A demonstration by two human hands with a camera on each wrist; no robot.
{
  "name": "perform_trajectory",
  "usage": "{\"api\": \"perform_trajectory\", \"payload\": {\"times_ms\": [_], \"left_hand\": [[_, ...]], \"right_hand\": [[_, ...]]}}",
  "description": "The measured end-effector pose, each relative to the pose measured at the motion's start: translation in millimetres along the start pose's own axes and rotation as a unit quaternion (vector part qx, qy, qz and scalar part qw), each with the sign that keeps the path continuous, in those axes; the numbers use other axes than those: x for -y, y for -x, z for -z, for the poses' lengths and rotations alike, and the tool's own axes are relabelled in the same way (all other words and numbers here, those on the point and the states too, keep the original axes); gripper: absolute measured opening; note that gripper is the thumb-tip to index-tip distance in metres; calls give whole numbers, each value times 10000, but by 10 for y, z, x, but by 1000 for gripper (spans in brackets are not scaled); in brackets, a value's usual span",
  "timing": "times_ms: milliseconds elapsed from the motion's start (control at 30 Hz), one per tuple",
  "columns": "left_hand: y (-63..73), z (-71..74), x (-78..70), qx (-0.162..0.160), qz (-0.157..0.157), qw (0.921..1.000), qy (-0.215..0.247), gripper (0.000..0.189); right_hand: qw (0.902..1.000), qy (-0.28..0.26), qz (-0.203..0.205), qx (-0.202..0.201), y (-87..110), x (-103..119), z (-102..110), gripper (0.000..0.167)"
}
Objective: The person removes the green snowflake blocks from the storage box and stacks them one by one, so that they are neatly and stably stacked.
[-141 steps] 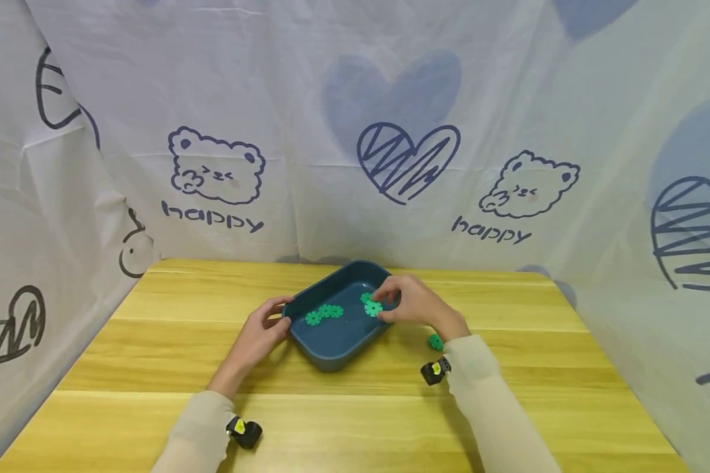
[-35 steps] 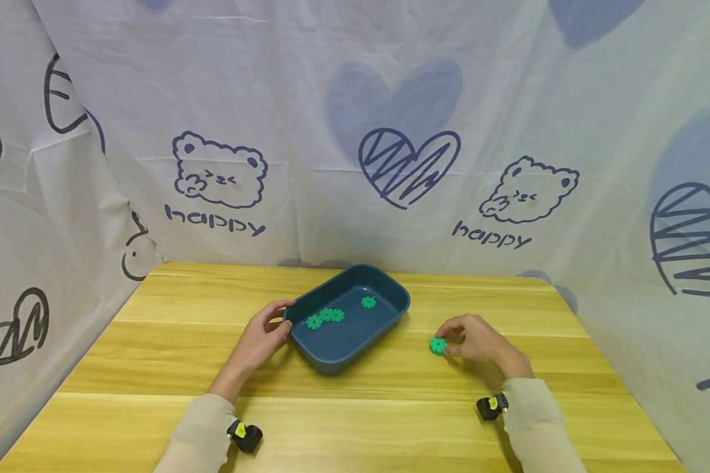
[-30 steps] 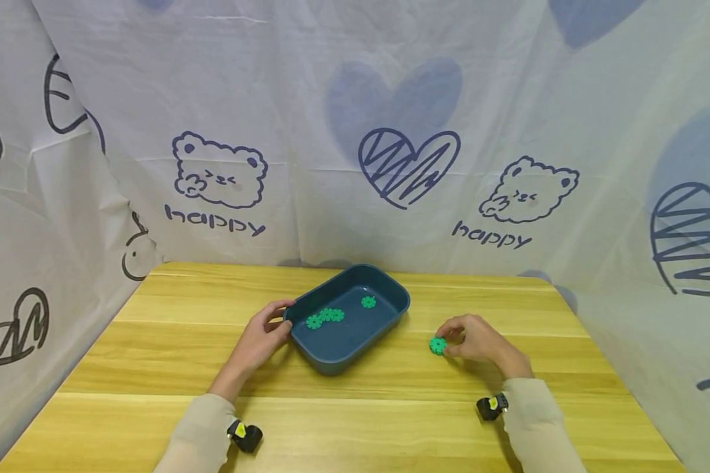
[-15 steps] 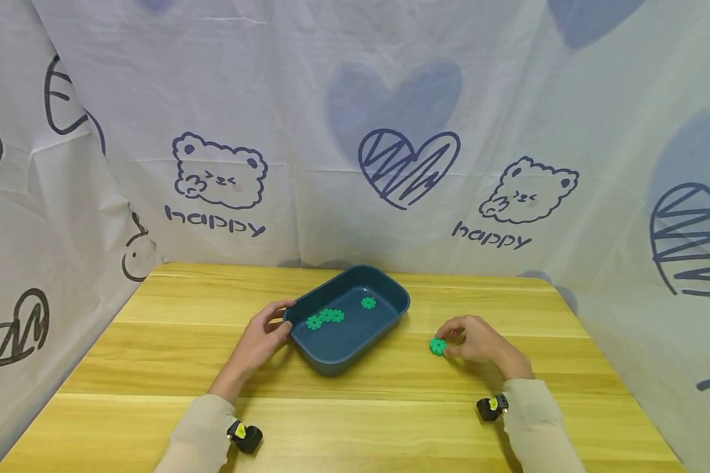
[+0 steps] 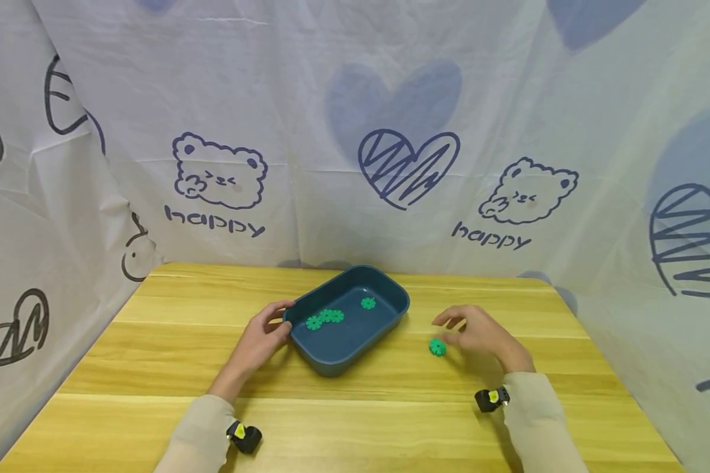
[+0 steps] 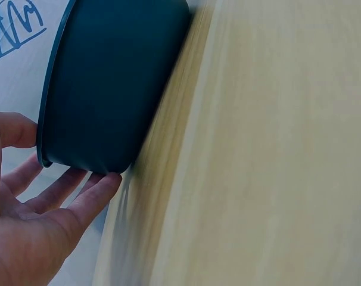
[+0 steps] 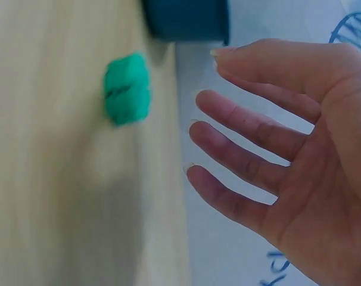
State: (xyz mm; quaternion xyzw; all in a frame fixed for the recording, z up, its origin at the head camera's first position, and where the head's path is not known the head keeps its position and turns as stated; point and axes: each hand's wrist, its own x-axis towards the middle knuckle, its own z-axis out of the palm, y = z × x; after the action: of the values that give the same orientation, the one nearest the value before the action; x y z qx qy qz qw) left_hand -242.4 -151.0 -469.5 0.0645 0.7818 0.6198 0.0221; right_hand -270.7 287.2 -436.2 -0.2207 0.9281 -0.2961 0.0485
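Note:
A dark blue plastic tub [image 5: 346,338] with rounded corners stands on the table, set at an angle. At its left end my left hand [image 5: 262,337] grips it, thumb at the rim and fingers against the outer wall in the left wrist view. Inside lie green notched discs: a cluster [image 5: 327,317] on the left and a single disc [image 5: 368,303] on the right. Right of the tub, a short stack of green discs [image 5: 438,347] sits on the wood. My right hand [image 7: 288,131] is apart from that stack in the right wrist view, its fingers spread and holding nothing.
The pale wooden table [image 5: 355,427] ends at the back against a white cloth [image 5: 307,131] with blue hearts and bear drawings. Cloth also hangs along the left and right sides. A small black camera sits at each wrist.
My right hand first held a green disc in the tub, then moved right and pinched the stack on the table. Now it has let go and lifted slightly. The left hand stays put.

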Motion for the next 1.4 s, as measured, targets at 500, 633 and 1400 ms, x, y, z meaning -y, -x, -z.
{"api": "perform_trajectory", "payload": {"times_ms": [500, 633, 1400], "left_hand": [[-10, -7, -2, 30, -23, 10000, -22, 44], [-15, -10, 10, 23, -4, 10000, 18, 43], [-13, 1, 19, -22, -78, 10000, -53, 43]], "right_hand": [[9981, -331, 488, 170, -700, 573, -17, 24], [9976, -135, 642, 203, -916, 629, -127, 26], [9941, 986, 245, 372, -1321, 763, -636, 29]]}}
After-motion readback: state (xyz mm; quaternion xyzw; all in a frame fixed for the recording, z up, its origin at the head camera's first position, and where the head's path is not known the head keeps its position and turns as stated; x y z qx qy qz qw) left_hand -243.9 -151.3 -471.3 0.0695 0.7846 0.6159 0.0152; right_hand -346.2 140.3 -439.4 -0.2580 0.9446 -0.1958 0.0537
